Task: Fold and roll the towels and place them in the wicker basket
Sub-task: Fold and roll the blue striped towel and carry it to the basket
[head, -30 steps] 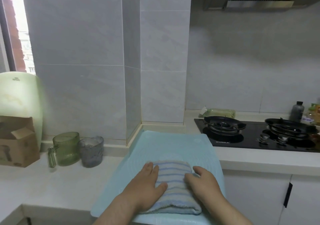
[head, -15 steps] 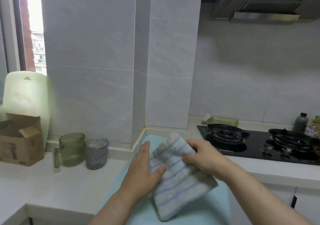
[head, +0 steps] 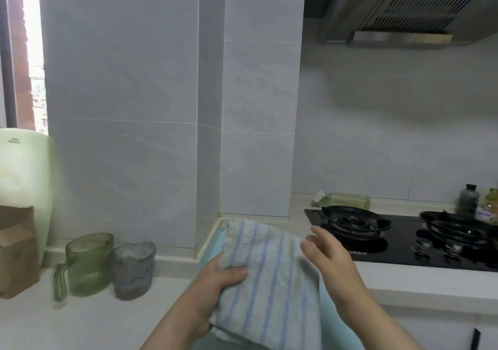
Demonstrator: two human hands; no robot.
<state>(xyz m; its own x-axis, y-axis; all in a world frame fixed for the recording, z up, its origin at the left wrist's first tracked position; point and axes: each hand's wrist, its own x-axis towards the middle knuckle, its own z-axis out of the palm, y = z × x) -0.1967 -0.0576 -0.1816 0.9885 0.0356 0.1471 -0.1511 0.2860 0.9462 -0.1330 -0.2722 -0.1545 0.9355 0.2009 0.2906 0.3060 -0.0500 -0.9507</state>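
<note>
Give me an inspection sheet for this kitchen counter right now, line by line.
Surface: white counter with a light blue mat below the hands.
Job's things: folded striped towel held above the mat; wicker basket not in view.
Clutter: green mug, grey glass cup, cardboard box, pale green board upright behind the box.
Hands: left hand grips the towel's left edge; right hand open beside its right edge, blurred.
Cables: nothing seen.
Surroundings: tiled wall, gas hob, range hood, window.

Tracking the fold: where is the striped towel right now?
Head view, low centre: the left hand grips the striped towel over the blue mat, the open right hand at its right edge.
</note>
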